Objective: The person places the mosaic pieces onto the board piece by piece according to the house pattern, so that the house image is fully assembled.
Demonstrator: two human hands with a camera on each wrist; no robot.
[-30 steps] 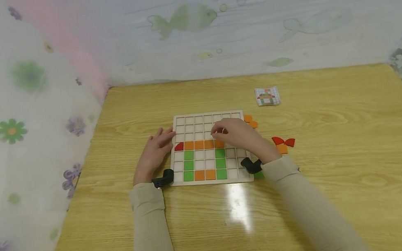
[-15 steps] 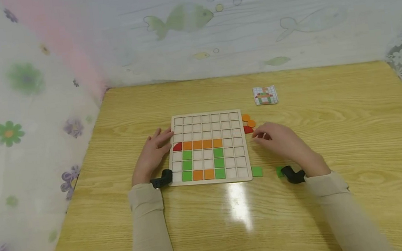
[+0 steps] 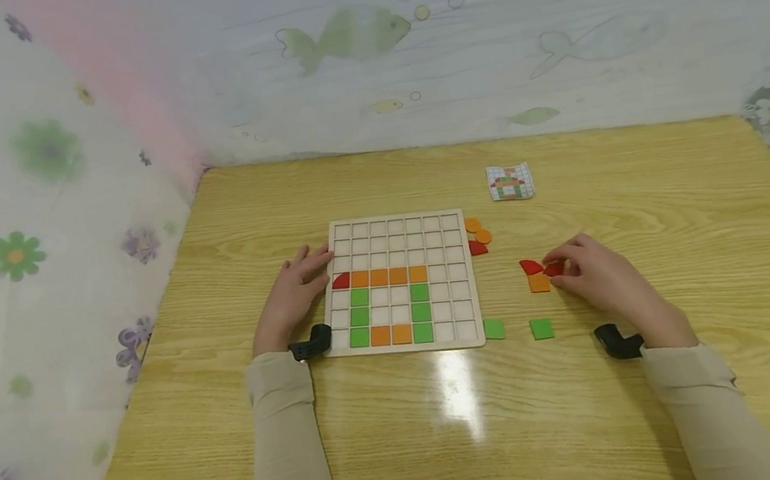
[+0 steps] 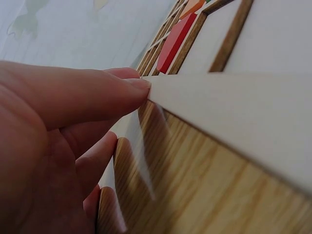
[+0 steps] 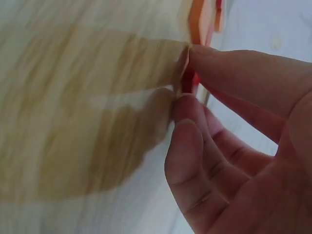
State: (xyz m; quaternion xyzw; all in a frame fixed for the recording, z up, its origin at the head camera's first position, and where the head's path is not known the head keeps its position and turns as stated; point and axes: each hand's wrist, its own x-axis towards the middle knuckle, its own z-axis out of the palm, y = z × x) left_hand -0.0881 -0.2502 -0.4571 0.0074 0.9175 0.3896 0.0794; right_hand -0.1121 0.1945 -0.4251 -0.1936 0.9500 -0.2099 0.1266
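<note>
A wooden grid board [image 3: 449, 347] lies on the table. In it sit a red quarter-circle tile [image 3: 340, 281], a row of orange square tiles [image 3: 378, 277], and green square tiles [image 3: 360, 316] in two columns. At the board's left edge rests my left hand [image 3: 294, 294], its fingertips touching the rim with fingers fairly straight. Off to the right, my right hand [image 3: 603, 278] pinches a loose red quarter-circle tile [image 5: 190, 82] between thumb and fingers, low over the table. Beside that tile are another red quarter-circle [image 3: 531, 266] and an orange square [image 3: 539, 283].
Two orange round tiles [image 3: 473, 225] and a red quarter-circle [image 3: 478, 247] lie along the board's right side. Two loose green squares [image 3: 541, 329] are nearer the front. A small pattern card [image 3: 510, 182] lies at the back. The wall [image 3: 476, 39] borders the table's far edge.
My right hand has left the board and moved right to the loose tiles, pinching a red one. A red quarter-circle now shows by the board's right edge. My left hand has stayed put.
</note>
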